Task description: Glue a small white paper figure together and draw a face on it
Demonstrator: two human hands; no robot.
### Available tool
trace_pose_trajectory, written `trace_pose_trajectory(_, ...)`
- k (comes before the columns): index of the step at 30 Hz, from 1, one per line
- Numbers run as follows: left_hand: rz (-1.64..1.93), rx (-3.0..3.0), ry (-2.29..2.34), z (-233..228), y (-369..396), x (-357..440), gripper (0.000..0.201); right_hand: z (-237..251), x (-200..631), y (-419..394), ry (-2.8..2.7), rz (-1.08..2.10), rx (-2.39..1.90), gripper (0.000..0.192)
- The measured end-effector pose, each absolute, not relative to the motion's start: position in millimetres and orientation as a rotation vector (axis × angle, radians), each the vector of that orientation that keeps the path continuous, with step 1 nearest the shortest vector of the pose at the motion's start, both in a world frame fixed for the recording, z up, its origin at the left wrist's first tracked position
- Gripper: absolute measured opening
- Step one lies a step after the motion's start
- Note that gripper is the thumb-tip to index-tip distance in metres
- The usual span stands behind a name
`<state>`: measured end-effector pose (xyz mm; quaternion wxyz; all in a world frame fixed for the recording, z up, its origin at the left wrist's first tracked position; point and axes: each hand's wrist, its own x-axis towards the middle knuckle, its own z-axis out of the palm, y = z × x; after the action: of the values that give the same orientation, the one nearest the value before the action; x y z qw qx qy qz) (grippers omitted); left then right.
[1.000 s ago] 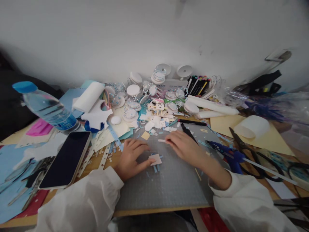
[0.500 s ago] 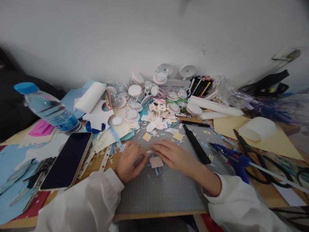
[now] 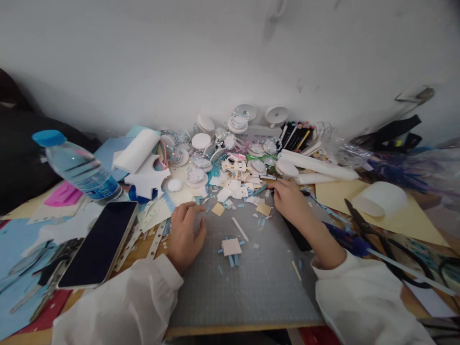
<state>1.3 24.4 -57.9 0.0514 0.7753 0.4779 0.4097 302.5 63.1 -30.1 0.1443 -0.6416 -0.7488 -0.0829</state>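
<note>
Your grey cutting mat [image 3: 251, 282] fills the lower centre. Keep your left hand [image 3: 186, 233] resting loosely spread on its left edge. Your right hand [image 3: 288, 199], fingers curled, reaches the scrap pile; whether it pinches anything is hidden. Pick carefully, clear of the pink square [image 3: 231, 246] at centre.

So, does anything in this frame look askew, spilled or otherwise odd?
Yes. The water bottle at the far left leans sharply instead of standing upright, close to the phone. Paper scraps lie strewn over the far edge of the cutting mat, by the right hand. The left hand rests flat on the mat's edge.
</note>
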Motion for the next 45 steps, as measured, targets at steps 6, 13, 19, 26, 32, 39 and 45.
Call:
trace_pose_trajectory(6,1.207,2.41,1.238,-55,22,2,0.018,-38,299,105,-2.184,-0.305,-2.06,0.028)
trace_pose_trajectory(13,1.15,2.41,1.162,-58,23,3,0.019,-43,292,128,-2.179,-0.405,-2.129,0.034)
trace_pose_trajectory(19,1.157,2.361,1.159,-59,24,3,0.021,-26,283,114,-2.076,-0.435,-1.973,0.016)
trace_pose_trajectory(26,0.919,2.516,0.848,-45,40,18,0.021,0,265,51,-1.825,-0.258,-1.577,0.019)
trace_pose_trajectory(32,0.57,2.719,0.557,-36,67,51,0.026,-12,258,12,-1.386,0.617,-0.991,0.018)
trace_pose_trajectory(39,0.501,2.814,0.643,-38,73,60,0.009,-38,255,4,-1.155,0.91,-0.94,0.019)
trace_pose_trajectory(45,0.813,2.696,1.05,-21,79,27,0.014,-42,241,-8,-1.127,1.197,-0.935,0.032)
